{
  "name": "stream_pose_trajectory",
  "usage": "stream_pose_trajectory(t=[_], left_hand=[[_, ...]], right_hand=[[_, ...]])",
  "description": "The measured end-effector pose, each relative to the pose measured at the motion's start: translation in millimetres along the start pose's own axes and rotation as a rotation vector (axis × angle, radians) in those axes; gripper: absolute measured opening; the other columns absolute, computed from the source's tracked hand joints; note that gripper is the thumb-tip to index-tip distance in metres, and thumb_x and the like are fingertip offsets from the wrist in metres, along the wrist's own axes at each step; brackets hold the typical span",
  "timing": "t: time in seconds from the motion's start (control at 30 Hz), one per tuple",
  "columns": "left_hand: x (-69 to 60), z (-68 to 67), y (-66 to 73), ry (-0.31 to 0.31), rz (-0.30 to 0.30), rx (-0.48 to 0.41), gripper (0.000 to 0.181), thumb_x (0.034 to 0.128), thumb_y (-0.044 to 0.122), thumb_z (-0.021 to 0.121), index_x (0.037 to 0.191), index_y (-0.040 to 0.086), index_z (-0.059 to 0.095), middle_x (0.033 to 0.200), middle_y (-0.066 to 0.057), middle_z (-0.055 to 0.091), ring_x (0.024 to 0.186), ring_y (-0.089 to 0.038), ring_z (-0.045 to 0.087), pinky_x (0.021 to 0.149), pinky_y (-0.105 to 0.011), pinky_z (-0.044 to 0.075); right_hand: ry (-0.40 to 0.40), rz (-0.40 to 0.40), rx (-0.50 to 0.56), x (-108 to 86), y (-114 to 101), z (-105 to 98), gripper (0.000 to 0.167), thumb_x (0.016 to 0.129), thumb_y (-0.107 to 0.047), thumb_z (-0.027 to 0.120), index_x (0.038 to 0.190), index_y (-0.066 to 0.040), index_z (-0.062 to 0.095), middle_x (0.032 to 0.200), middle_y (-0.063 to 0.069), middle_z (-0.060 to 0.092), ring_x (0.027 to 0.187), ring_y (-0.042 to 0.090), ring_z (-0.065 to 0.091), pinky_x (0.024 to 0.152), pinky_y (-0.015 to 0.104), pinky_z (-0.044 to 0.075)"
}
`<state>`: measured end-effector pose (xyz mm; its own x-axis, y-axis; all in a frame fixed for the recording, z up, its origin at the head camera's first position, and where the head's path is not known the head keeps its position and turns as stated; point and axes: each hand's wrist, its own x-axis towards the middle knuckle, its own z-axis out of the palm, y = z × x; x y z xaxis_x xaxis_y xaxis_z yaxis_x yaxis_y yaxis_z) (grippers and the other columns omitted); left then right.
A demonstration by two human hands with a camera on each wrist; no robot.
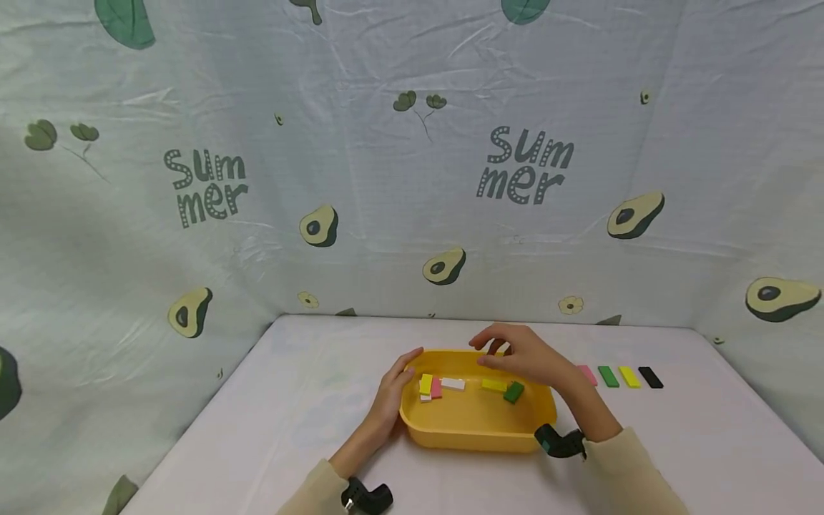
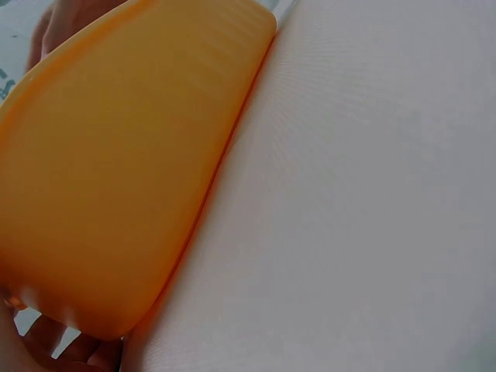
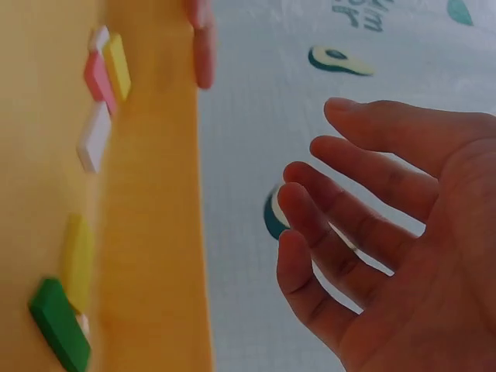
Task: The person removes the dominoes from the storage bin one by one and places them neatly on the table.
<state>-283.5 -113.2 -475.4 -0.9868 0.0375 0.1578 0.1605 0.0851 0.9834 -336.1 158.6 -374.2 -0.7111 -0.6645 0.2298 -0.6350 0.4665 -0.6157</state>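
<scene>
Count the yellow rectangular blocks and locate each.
3. In the orange rectangular tray, one yellow rectangular block lies near the left end, another beside a green rectangular block; the third lies right of the tray, on the white table. Others may be hidden.

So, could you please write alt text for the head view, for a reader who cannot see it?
A person's left hand holds the left end of a yellow tray of small coloured blocks; the empty right hand hovers near its far rim. To the right, a row of pink, green, yellow and black blocks lies on a white table.
</scene>
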Motion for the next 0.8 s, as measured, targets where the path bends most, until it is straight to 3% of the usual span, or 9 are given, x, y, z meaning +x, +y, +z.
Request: stream_pose_trajectory(t=[0.2, 0.37, 0.5, 0.67, 0.8], left_hand=[[1.3, 3.2, 1.0, 0.010, -0.008, 0.008, 0.048, 0.1103, 0.020, 0.035, 0.157, 0.011, 0.044, 0.167, -0.012, 0.037, 0.156, -0.036, 0.029, 0.130, -0.057, 0.017], [1.1, 2.3, 2.2, 0.020, -0.008, 0.012, 0.049, 0.1103, 0.020, 0.034, 0.157, 0.011, 0.043, 0.167, -0.013, 0.035, 0.157, -0.037, 0.026, 0.130, -0.057, 0.015], [1.0, 1.2, 1.0, 0.012, -0.011, 0.002, 0.049, 0.1104, 0.021, 0.033, 0.158, 0.011, 0.042, 0.168, -0.014, 0.033, 0.157, -0.037, 0.027, 0.130, -0.057, 0.017], [1.8, 2.0, 0.1, -0.001, -0.004, 0.006, 0.049, 0.1107, 0.021, 0.033, 0.158, 0.011, 0.042, 0.168, -0.014, 0.034, 0.157, -0.037, 0.027, 0.130, -0.056, 0.018], [2.0, 2.7, -0.4, -0.001, 0.005, 0.001, 0.049, 0.1107, 0.020, 0.033, 0.157, 0.009, 0.042, 0.168, -0.014, 0.034, 0.157, -0.037, 0.027, 0.130, -0.056, 0.018]], right_hand=[[-0.077, -0.018, 0.013, 10.6, 4, 22, 0.034, 0.097, -0.022, 0.072, 0.125, -0.003, 0.069, 0.122, 0.015, 0.072, 0.101, 0.017, 0.064, 0.083, 0.018, 0.055], [-0.121, -0.020, -0.033, 18.5, 1, 35, 0.036, 0.096, -0.022, 0.072, 0.125, -0.001, 0.068, 0.121, 0.013, 0.072, 0.101, 0.019, 0.064, 0.088, 0.034, 0.060], [-0.131, 0.001, -0.059, 20.3, -1, 42, 0.035, 0.096, -0.021, 0.072, 0.125, -0.002, 0.068, 0.122, 0.012, 0.071, 0.103, 0.023, 0.064, 0.094, 0.045, 0.059], [-0.108, 0.067, -0.070, 18.4, 4, 49, 0.033, 0.096, -0.018, 0.071, 0.127, -0.005, 0.068, 0.124, 0.010, 0.070, 0.107, 0.023, 0.063, 0.098, 0.048, 0.058], [-0.115, 0.062, -0.102, 19.1, 13, 59, 0.031, 0.098, -0.015, 0.068, 0.128, -0.005, 0.068, 0.126, 0.009, 0.070, 0.112, 0.024, 0.064, 0.102, 0.048, 0.056]])
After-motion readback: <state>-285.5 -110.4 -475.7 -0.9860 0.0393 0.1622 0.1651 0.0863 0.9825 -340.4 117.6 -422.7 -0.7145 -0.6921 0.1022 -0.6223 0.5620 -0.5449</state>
